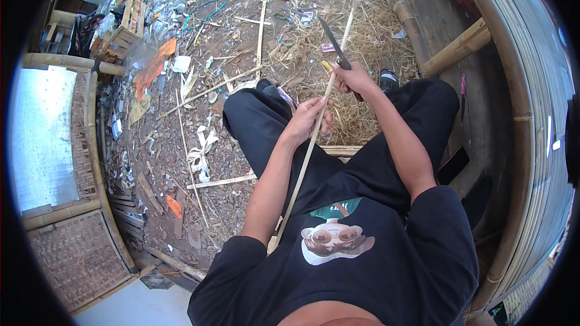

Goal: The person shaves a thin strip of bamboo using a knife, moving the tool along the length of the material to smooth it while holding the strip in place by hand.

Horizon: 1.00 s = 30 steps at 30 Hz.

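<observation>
- Strip of pale wood (309,147) lies aslant before us in the head view, running from beside our shirt (374,277), up between our legs (254,123) and past both hands.
- Our left hand (307,120) pinches the strip between thumb and fingers, partway along.
- Our right hand (355,78) wraps round the handle of a knife (337,49), fingers pressed together, with the strip just beside them; the blade points up and away, and whether its edge touches the wood, we cannot tell.
- Done, as we judge it: the strip is already long and narrow, and the shavings (356,122) heaped between our legs suggest plenty of trimming.
- Left: we cannot tell how much trimming remains, as the strip's surface is too small to read.
- Loose sticks (261,42) lie on the ground (162,166) to our left, finished or not, we cannot say.
</observation>
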### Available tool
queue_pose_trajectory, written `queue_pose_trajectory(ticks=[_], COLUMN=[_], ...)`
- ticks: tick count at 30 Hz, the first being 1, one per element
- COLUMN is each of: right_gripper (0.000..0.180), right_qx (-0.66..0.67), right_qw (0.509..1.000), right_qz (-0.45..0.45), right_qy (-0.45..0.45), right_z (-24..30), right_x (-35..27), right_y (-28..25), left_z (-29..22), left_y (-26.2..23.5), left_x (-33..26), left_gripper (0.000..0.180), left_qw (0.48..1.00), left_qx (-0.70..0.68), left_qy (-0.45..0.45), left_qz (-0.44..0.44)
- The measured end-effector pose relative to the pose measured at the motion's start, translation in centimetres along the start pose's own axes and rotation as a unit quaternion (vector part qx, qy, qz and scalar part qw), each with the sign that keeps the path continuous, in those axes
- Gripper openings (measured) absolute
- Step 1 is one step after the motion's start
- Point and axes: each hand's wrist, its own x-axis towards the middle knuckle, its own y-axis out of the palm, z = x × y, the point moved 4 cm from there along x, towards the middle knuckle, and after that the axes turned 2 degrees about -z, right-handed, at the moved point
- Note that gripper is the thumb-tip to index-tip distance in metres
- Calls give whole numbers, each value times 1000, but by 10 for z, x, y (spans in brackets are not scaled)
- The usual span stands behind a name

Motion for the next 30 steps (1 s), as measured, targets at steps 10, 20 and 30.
queue_pose_trajectory(ticks=[10, 20, 30], right_gripper=[51, 49, 51], right_qx=[-386, -517, -468], right_qw=[912, 844, 880], right_qz=[-81, -23, -82], right_qy=[-113, -137, -22], right_z=[13, 20, -11], right_x=[-21, -11, 2], right_y=[-1, -27, -39], left_z=[15, 17, 13], left_y=[-17, -12, -1], left_x=[20, 32, 34], left_gripper=[14, 15, 13], left_qw=[996, 990, 992], left_qx=[-12, 16, 17], left_qy=[-11, -12, -9], left_qz=[-84, -138, -128])
